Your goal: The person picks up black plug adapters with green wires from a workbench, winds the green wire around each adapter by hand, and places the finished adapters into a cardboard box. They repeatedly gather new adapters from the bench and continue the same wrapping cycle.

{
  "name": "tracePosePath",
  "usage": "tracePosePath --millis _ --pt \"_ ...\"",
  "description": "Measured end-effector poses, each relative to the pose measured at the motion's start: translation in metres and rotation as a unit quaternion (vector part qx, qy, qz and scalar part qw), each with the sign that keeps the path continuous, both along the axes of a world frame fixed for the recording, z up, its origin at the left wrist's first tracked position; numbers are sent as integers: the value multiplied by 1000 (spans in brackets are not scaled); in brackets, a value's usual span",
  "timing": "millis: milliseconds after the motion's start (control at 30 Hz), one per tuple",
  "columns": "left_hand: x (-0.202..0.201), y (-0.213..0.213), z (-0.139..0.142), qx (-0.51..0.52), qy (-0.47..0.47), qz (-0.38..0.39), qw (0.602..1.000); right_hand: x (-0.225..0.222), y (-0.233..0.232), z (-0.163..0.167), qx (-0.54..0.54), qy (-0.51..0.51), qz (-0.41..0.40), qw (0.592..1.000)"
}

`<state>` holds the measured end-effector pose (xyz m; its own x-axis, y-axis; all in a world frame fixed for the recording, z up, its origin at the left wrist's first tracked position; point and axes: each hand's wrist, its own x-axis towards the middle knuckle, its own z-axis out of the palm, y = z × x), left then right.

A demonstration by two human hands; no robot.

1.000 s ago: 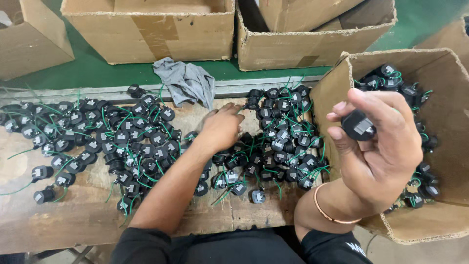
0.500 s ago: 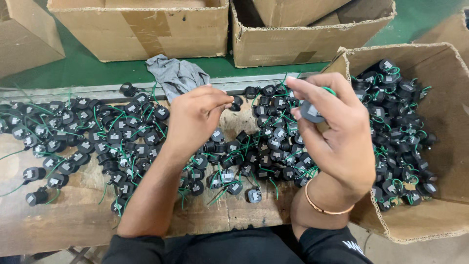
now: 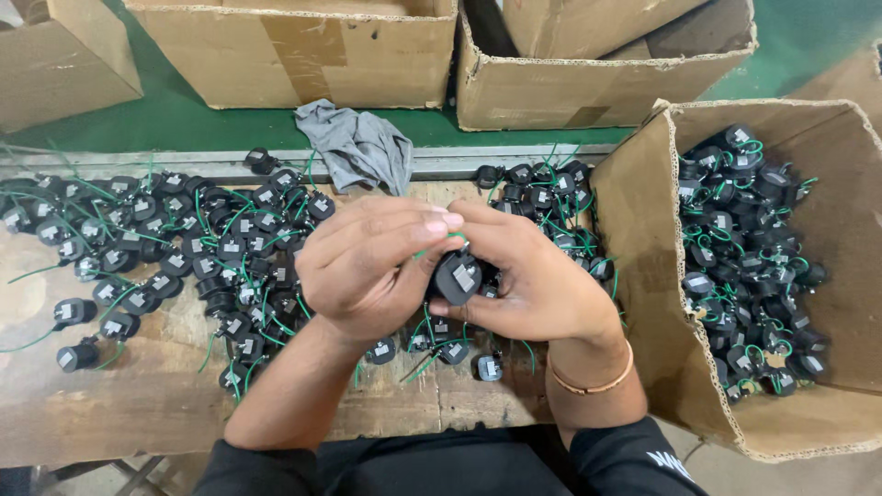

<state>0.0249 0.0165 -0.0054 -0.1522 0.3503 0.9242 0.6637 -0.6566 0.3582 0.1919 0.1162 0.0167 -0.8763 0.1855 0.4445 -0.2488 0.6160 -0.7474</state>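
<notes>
- Left hand point(image 3: 367, 271) and right hand point(image 3: 533, 280) meet above the wooden bench point(image 3: 138, 404), fingers curled closed on one black round component point(image 3: 457, 277).
- Green wire point(image 3: 432, 246) pinched at fingertips.
- Loose pile of like components point(image 3: 184, 248) beneath; cardboard box point(image 3: 643, 276) just right.

My left hand point(image 3: 367, 271) and right hand point(image 3: 537, 280) meet at centre, fingertips touching above, fingers curled inward in a pinch. Both forearms angle up from my body, wrists bent slightly.
</notes>
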Motion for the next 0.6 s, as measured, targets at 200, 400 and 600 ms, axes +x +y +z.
tracePosePath --millis 200,400,600 --pt "-8 5 6 14 109 -39 993 4 4 0 1 -21 -81 997" --pt "-4 4 1 -94 34 -34 994 3 1 8 71 -23 -177 981" --pt "7 1 -7 -129 -145 -69 979 -4 -12 15 76 -22 -165 983"
